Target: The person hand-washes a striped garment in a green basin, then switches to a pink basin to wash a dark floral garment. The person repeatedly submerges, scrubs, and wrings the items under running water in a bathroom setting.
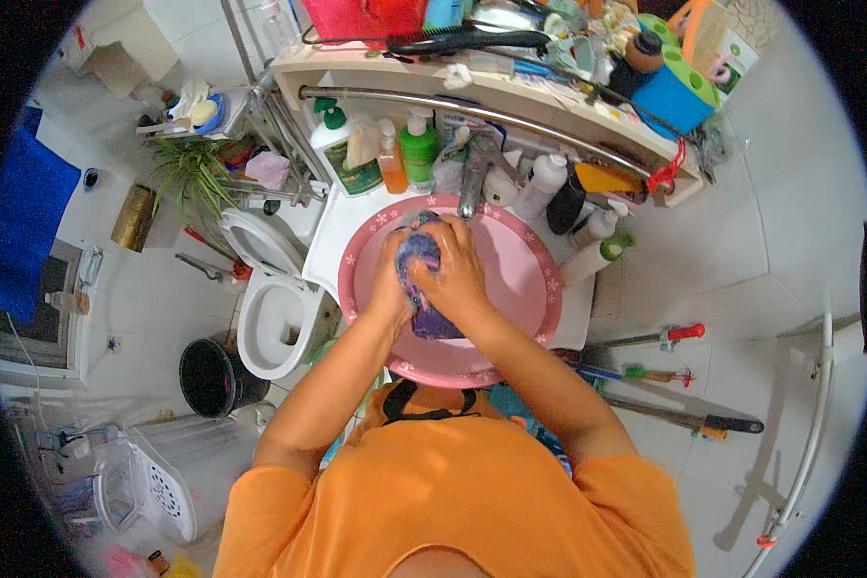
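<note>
Both my hands squeeze a wet, bunched purple-and-blue patterned cloth (419,254) over a pink plastic basin (516,271). My left hand (389,278) grips its left side. From the right, my right hand (456,271) presses around it, fingers curled over the top. Whitish suds or water appear on the cloth near the fingers. A dark purple end (433,325) hangs below my hands, inside the basin. The basin has a darker rim with white flowers and sits on a white washbasin (325,246). A metal faucet (471,180) reaches over its far edge.
Behind the basin stand a green pump bottle (417,148), an orange bottle (391,162) and several white bottles. A cluttered shelf (585,108) with a metal rail overhangs them. To the left are an open toilet (274,325) and a black bin (209,379). Long-handled tools (665,336) lean at right.
</note>
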The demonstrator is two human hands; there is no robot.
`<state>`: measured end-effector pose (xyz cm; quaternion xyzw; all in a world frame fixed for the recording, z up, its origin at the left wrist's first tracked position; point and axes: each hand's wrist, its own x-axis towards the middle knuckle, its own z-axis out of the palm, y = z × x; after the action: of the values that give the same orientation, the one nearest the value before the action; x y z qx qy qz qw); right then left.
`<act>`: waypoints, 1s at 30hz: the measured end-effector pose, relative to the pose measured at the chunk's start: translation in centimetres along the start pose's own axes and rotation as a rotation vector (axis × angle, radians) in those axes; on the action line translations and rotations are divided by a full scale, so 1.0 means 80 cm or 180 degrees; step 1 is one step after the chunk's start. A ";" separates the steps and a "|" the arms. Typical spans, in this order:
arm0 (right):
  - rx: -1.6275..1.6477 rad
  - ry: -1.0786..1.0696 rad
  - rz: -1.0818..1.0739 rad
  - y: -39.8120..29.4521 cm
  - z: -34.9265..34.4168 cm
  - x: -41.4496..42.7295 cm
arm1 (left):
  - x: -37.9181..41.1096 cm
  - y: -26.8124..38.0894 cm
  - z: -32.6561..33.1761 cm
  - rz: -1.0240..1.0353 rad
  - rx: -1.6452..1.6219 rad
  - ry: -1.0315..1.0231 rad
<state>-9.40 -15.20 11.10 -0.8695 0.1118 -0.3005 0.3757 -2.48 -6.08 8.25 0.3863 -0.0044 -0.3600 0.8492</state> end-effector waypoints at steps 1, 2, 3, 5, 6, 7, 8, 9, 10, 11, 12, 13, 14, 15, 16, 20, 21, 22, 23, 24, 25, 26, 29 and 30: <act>0.0039 0.0007 -0.0047 0.004 -0.002 0.001 | 0.005 -0.006 -0.003 0.0073 0.0095 -0.0020; 0.0081 0.0013 -0.0097 0.009 -0.003 0.004 | 0.010 -0.011 -0.007 0.0151 0.0190 -0.0039; 0.0114 0.0037 -0.0153 0.014 -0.006 0.008 | 0.014 -0.014 -0.006 0.0229 0.0289 -0.0080; 0.0008 0.0101 -0.0329 0.018 -0.009 0.011 | 0.014 -0.020 -0.008 0.0839 0.1454 -0.0066; 0.0031 0.0014 -0.0310 0.017 -0.011 0.013 | 0.023 -0.027 -0.032 0.1207 0.2238 -0.0052; 0.0038 -0.0069 -0.0286 0.018 -0.014 0.014 | 0.026 -0.027 -0.039 0.1555 0.2922 -0.0108; 0.0120 -0.0296 -0.0224 0.020 -0.019 0.015 | 0.027 -0.026 -0.048 0.1934 0.3593 -0.0097; 0.0202 -0.0528 -0.0162 0.024 -0.026 0.015 | 0.025 -0.020 -0.047 0.2303 0.4169 -0.0137; 0.0279 -0.0757 -0.0093 0.024 -0.036 0.015 | 0.018 -0.009 -0.037 0.2673 0.4738 -0.0188; 0.0237 -0.0908 -0.0059 0.021 -0.051 0.014 | 0.010 0.004 -0.026 0.1950 0.4243 -0.0177; 0.0217 -0.1074 -0.0046 0.009 -0.071 0.017 | -0.009 0.032 0.002 0.1253 0.3738 -0.0131; 0.0186 -0.1241 -0.0050 0.005 -0.088 0.018 | -0.020 0.050 0.016 0.0595 0.3197 -0.0082; 0.0190 -0.1182 -0.0391 0.027 -0.090 0.014 | -0.010 0.051 -0.012 0.0710 0.3153 -0.0025; 0.0369 -0.1232 -0.0318 0.049 -0.102 0.011 | -0.009 0.063 -0.019 0.0713 0.3169 0.0020; 0.0563 -0.1293 -0.0250 0.071 -0.113 0.007 | -0.008 0.075 -0.028 0.0715 0.3190 0.0084; 0.0051 -0.2101 0.0439 0.126 -0.125 -0.018 | -0.035 0.086 0.004 0.1066 0.4048 0.0005; 0.0278 -0.1741 0.0417 0.114 -0.120 -0.014 | -0.036 0.085 0.006 0.1272 0.4282 -0.0008; 0.0500 -0.1388 0.0388 0.086 -0.108 -0.008 | -0.026 0.071 -0.006 0.1918 0.4064 -0.0158; 0.0706 -0.1011 0.0394 0.066 -0.093 -0.007 | -0.028 0.067 0.007 0.1548 0.3481 -0.0045; 0.0796 -0.0910 0.0462 0.054 -0.074 -0.009 | -0.035 0.065 0.031 0.1169 0.2901 0.0048; 0.0891 -0.0813 0.0522 0.038 -0.052 -0.010 | -0.040 0.061 0.050 0.0793 0.2326 0.0150; 0.1243 -0.0749 0.0746 0.015 -0.026 -0.014 | -0.036 0.056 0.062 0.0603 0.1154 0.0136; 0.2035 0.0091 0.0713 -0.003 0.031 -0.025 | -0.011 0.051 0.073 0.0195 -0.0258 -0.0844; 0.2359 0.0340 0.0864 -0.007 0.042 -0.025 | -0.009 0.053 0.081 0.0195 -0.0402 -0.0756</act>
<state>-8.99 -12.02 8.83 -0.6356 0.1290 -0.3128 0.6940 -2.26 -7.99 15.77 0.2864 -0.0940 -0.3766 0.8759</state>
